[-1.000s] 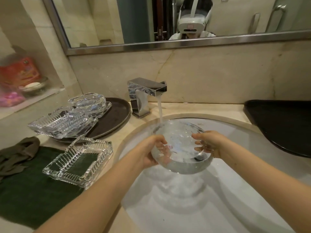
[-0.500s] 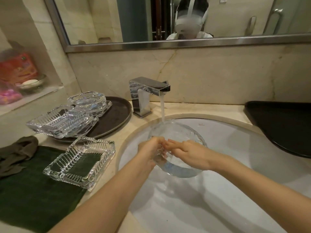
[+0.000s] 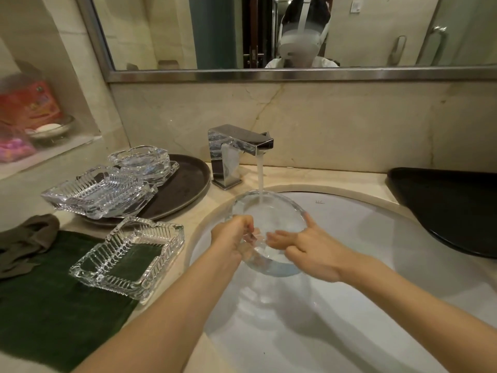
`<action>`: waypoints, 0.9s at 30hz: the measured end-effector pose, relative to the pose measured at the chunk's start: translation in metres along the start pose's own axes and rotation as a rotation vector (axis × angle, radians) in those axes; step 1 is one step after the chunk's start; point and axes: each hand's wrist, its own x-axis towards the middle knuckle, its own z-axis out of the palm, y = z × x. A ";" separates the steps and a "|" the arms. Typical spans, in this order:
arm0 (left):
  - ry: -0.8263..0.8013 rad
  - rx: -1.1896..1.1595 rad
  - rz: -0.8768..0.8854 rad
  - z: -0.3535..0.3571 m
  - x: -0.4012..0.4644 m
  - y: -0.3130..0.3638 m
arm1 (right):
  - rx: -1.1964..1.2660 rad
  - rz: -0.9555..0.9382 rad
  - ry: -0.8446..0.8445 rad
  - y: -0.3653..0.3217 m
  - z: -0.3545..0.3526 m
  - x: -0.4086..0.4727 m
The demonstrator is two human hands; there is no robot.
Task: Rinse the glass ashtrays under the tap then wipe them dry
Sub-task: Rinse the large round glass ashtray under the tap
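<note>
A round glass ashtray (image 3: pixel 271 211) is held tilted over the white sink (image 3: pixel 376 265), under the running chrome tap (image 3: pixel 236 152). My left hand (image 3: pixel 234 235) grips its left rim with curled fingers. My right hand (image 3: pixel 306 246) lies inside the bowl with straight fingers on the wet glass, thumb against the right rim. A square ribbed ashtray (image 3: pixel 129 255) rests on the dark green towel (image 3: pixel 53 305). Another ribbed ashtray (image 3: pixel 99 191) and a stack of round ones (image 3: pixel 142 162) sit on the brown tray (image 3: pixel 185 184).
A crumpled grey-brown cloth (image 3: pixel 24 240) lies at the towel's far left. A black tray (image 3: pixel 451 208) occupies the counter to the right of the sink. A wall niche on the left holds a soap dish (image 3: pixel 48 129) and coloured packets. A mirror hangs above.
My right hand left the ashtray's right rim and went into the bowl, rubbing across the inside. The ashtray tilted more toward me. Water keeps running.
</note>
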 end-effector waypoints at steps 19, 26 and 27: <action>-0.069 0.028 -0.017 0.000 0.006 0.001 | 0.105 0.047 0.047 -0.006 0.016 0.025; -0.106 0.106 -0.018 0.001 0.006 0.002 | 0.210 -0.025 0.093 -0.016 0.015 0.020; -0.109 0.115 -0.018 0.001 0.006 0.002 | 0.249 -0.044 0.099 -0.016 0.015 0.023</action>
